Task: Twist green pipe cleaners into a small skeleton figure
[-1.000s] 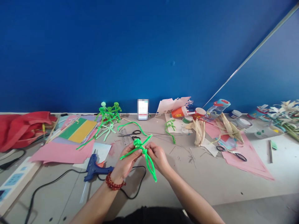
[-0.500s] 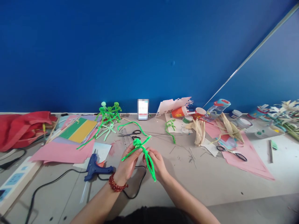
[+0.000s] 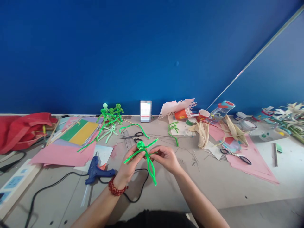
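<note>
Green fuzzy-wire figure (image 3: pixel 146 155): held at six o'clock, head toward eleven. Left hand (image 3: pixel 130 164) pinches the torso; right hand (image 3: pixel 168 158), now shifted toward three o'clock, grips a green strand (image 3: pixel 154 153), apparently tensioning it outward from the waist.

A doll (image 3: pixel 147 157) is between the left hand (image 3: pixel 128 166) and the right hand (image 3: pixel 169 159), low in the middle of the frame. Scissors (image 3: pixel 133 136) lie on the bench (image 3: pixel 194 193) just behind the doll. Farther back, a phone (image 3: pixel 145 111) stands near the wall (image 3: pixel 142 47). Left of the hands is a glue gun (image 3: pixel 97 171), and a power strip (image 3: pixel 16 186) is in the lower left. On the right, more scissors (image 3: pixel 234 154) lie partly on paper (image 3: pixel 253 169). Flowers (image 3: pixel 288 113) are by the right edge.
</note>
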`<act>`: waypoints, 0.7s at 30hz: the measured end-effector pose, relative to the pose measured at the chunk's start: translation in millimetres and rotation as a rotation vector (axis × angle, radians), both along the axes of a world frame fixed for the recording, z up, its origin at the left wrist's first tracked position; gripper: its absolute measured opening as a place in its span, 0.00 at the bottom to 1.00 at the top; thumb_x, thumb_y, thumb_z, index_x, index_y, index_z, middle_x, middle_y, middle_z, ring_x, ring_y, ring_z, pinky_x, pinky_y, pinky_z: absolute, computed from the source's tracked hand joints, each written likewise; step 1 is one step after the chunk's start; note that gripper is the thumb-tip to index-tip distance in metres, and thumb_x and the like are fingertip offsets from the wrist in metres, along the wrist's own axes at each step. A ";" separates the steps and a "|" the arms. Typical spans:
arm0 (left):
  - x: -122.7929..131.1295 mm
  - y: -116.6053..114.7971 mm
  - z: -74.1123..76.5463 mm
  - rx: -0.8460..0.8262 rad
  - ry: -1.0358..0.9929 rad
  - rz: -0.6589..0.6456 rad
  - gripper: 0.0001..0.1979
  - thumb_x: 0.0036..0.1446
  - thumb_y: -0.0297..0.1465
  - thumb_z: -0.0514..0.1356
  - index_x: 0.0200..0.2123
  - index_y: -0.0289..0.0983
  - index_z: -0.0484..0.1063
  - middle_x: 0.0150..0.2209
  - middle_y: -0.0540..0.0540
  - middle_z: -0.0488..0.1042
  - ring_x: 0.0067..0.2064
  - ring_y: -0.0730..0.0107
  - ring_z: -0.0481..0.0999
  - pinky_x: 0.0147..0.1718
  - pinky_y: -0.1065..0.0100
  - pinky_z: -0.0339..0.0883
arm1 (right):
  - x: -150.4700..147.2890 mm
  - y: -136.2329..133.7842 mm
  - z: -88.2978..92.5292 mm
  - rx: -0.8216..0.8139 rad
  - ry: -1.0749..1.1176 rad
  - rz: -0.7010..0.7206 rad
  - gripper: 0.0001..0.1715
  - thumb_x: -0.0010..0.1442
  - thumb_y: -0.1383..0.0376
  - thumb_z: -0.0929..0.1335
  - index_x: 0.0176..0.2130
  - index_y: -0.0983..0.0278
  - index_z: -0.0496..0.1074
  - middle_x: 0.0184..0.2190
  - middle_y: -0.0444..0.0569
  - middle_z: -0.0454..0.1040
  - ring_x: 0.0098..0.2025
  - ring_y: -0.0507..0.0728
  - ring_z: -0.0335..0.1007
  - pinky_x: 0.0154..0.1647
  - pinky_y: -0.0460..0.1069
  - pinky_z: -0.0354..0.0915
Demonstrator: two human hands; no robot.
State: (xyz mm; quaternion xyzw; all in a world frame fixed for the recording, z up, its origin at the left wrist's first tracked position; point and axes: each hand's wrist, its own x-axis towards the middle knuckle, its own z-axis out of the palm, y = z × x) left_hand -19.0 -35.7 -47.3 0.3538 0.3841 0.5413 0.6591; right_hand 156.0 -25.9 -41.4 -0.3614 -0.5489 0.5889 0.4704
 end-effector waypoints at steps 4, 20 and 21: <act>-4.2 0.9 -1.4 -0.020 0.017 -0.071 0.11 0.49 0.32 0.70 0.38 0.38 0.77 0.33 0.48 0.79 0.36 0.68 0.76 0.39 0.68 0.70 | 2.3 4.7 2.3 0.123 -0.081 -0.013 0.09 0.55 0.60 0.74 0.33 0.63 0.76 0.29 0.47 0.77 0.27 0.53 0.75 0.30 0.48 0.72; -4.7 1.3 4.2 0.026 -0.041 -0.136 0.09 0.48 0.29 0.70 0.34 0.38 0.76 0.32 0.50 0.77 0.36 0.70 0.74 0.38 0.71 0.68 | -14.8 1.4 -14.8 -0.201 0.339 0.012 0.13 0.52 0.61 0.76 0.33 0.64 0.73 0.24 0.42 0.75 0.23 0.48 0.68 0.25 0.43 0.64; -3.9 1.2 3.6 0.022 -0.045 -0.125 0.10 0.47 0.29 0.71 0.33 0.38 0.76 0.32 0.50 0.77 0.35 0.71 0.74 0.37 0.71 0.68 | -17.4 0.3 -16.7 -0.220 0.375 0.006 0.13 0.53 0.61 0.76 0.32 0.64 0.72 0.23 0.42 0.75 0.23 0.48 0.68 0.26 0.43 0.64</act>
